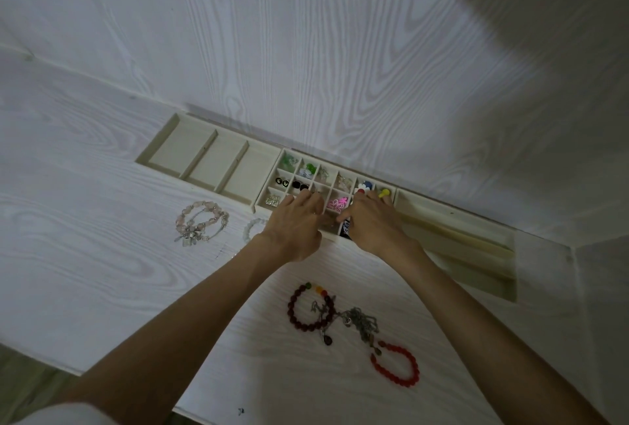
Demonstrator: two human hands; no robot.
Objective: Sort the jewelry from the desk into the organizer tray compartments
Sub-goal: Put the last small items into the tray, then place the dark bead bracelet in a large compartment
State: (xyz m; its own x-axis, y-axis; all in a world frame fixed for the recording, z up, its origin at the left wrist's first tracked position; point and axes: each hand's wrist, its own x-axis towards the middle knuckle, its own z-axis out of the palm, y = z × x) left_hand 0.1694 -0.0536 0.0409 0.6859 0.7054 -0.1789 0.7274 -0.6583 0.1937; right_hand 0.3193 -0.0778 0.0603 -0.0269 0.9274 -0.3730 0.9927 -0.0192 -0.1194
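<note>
A cream organizer tray (218, 138) lies along the back wall, with three wide compartments at the left and a grid of small cells (318, 174) holding earrings and small colourful pieces. My left hand (296, 224) and my right hand (371, 220) both reach over the grid's near cells, fingers stretched forward, and hide what lies under them. A blue-and-white piece (346, 229) shows beside my right thumb. On the desk lie pink bead bracelets (200, 220), a white bead bracelet (253, 229) partly behind my left wrist, a dark red bracelet (310, 309), a grey chain (362, 319) and a bright red bracelet (396, 365).
The tray's right section (476, 247) has long narrow slots. The white wood-grain wall (306, 50) stands right behind the tray. The desk's front edge (41, 360) runs at lower left, with floor below it.
</note>
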